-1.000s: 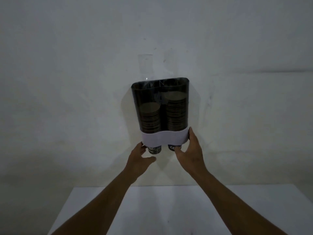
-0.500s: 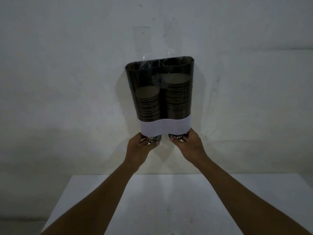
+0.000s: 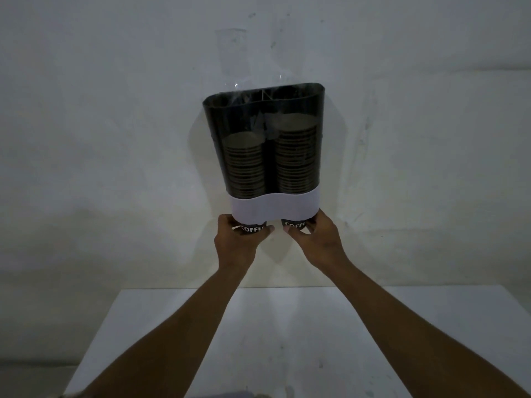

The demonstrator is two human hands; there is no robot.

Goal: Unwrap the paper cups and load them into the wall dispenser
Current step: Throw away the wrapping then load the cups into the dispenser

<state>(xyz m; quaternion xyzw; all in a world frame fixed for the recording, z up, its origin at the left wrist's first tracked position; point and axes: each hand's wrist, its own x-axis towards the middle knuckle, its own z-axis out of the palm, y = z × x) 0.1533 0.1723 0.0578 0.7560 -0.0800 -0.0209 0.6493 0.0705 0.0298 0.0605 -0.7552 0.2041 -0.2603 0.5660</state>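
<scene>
- Dark smoky plastic forms the wall dispenser (image 3: 264, 139), with two ribbed stacks of paper cups (image 3: 296, 162) inside and a white band below.
- The left hand (image 3: 238, 239) and right hand (image 3: 319, 239) each grasp a bottom cup with curled fingers.
- Better to pull gently and straight, so only one cup moves.
- Clear wrap (image 3: 232, 56) above, probably; the light is weak.

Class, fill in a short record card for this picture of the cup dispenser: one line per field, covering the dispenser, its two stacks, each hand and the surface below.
Dispenser: dark, see-through, twin-column wall dispenser with a white band at its base
Left stack: lower of the two
Right stack: taller
Left hand: curled round the bottom left cup, marked COFFEE
Right hand: curled round the bottom right cup
Below: white table
</scene>
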